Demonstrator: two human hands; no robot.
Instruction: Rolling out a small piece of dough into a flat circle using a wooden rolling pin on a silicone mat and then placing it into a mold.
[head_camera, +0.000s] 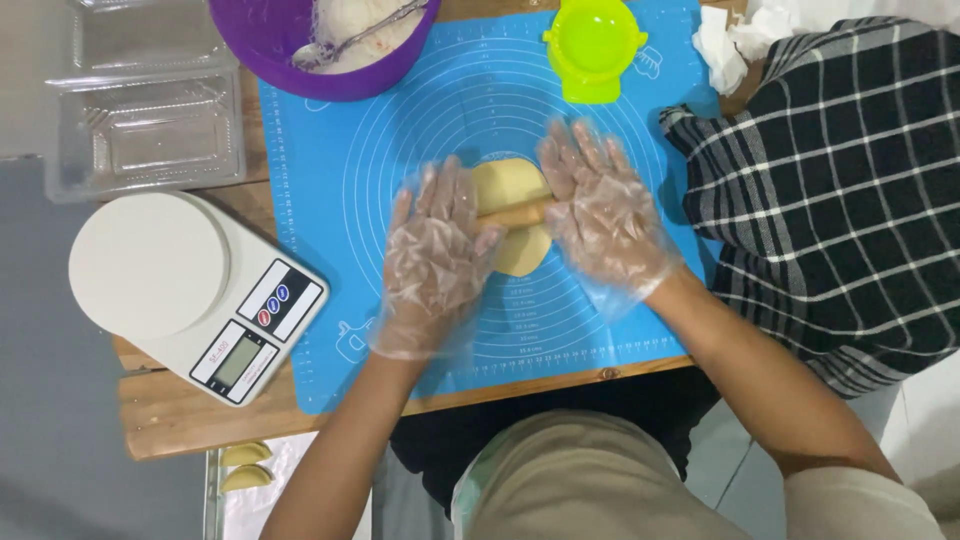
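Both of my hands wear clear plastic gloves and press flat, fingers spread, on a thin wooden rolling pin (512, 214). My left hand (435, 255) covers the pin's left end, my right hand (598, 210) its right end. Under the pin lies a flattened piece of pale yellow dough (510, 185) on a blue silicone baking mat (320, 190) with printed circles. Most of the pin is hidden beneath my palms.
A purple bowl (345, 75) holding white filling and a spoon stands at the mat's top left. A lime-green dumpling press (594, 48) sits at the top. A white kitchen scale (190, 290), clear plastic trays (145, 120), a checked cloth (830, 200) and shaped dumplings (246, 466) surround the wooden table.
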